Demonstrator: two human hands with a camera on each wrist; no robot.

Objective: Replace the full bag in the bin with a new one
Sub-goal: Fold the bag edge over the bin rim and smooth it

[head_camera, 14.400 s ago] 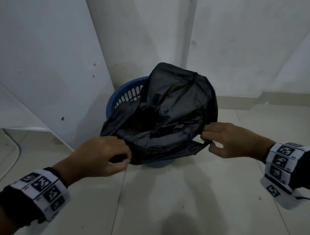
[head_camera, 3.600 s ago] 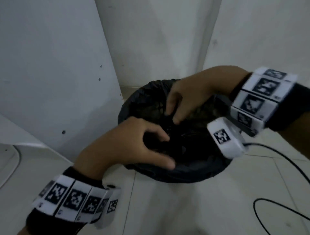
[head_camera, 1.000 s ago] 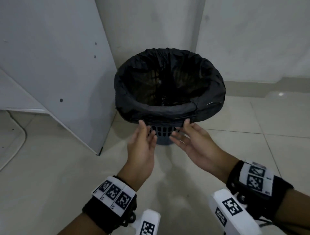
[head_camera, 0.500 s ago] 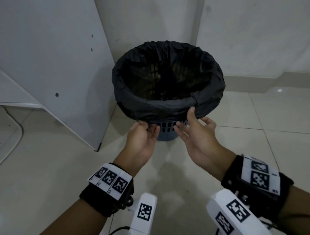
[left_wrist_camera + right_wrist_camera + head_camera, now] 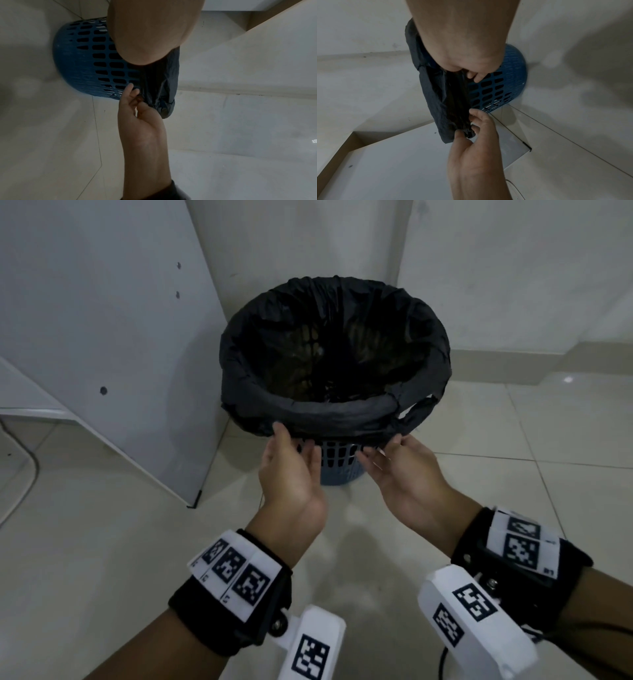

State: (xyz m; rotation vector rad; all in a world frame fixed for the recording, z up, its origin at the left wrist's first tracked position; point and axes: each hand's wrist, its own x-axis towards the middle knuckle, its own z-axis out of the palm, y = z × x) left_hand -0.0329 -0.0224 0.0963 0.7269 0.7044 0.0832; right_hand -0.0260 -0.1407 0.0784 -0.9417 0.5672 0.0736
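Both of my hands sit at the near side of the bin, palms turned up. My left hand [image 5: 291,474] pinches the hanging hem of the black bag [image 5: 318,419] between thumb and fingertips; the right wrist view shows the plastic bunched in that pinch. My right hand [image 5: 404,470] likewise holds the hem, thumb against the film and fingers curled beneath it. That bag is thin, crinkled and matte, folded outward over the rim as a cuff round the top. Below the cuff stands the blue bin [image 5: 337,470], its wall a lattice of slots above a solid base, upright on the tiled floor [image 5: 102,542], its mouth facing up. Inside, the liner hangs down in dark folds; I cannot tell what lies at the bottom. Behind it are a leaning white board [image 5: 113,320] and the wall corner [image 5: 399,241].
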